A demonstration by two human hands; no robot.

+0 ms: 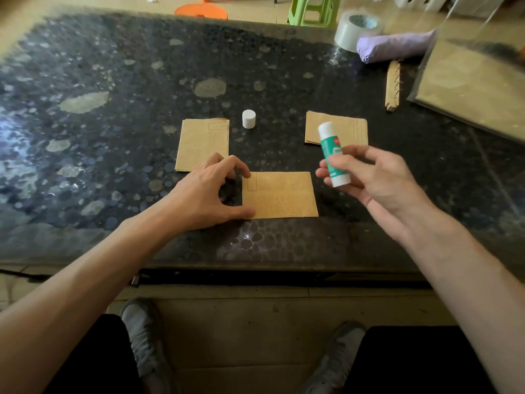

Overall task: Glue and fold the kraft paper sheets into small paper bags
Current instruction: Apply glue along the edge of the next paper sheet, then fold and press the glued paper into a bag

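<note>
A single kraft paper sheet (279, 194) lies flat near the front edge of the dark speckled table (113, 109). My left hand (210, 189) touches its left edge, forefinger at the top corner and thumb at the bottom corner. My right hand (369, 177) holds an uncapped green and white glue stick (333, 155) upright, above the table to the right of the sheet. The white cap (249, 118) stands on the table behind the sheet. A stack of kraft sheets (203, 145) lies at the left, another stack (336, 129) at the right behind the glue stick.
At the back right are a roll of clear tape (355, 29), a folded lilac umbrella (395, 48), a narrow kraft strip bundle (393, 85) and a large clear bag with kraft paper (471, 81). Orange and green stools (312, 9) stand beyond the table.
</note>
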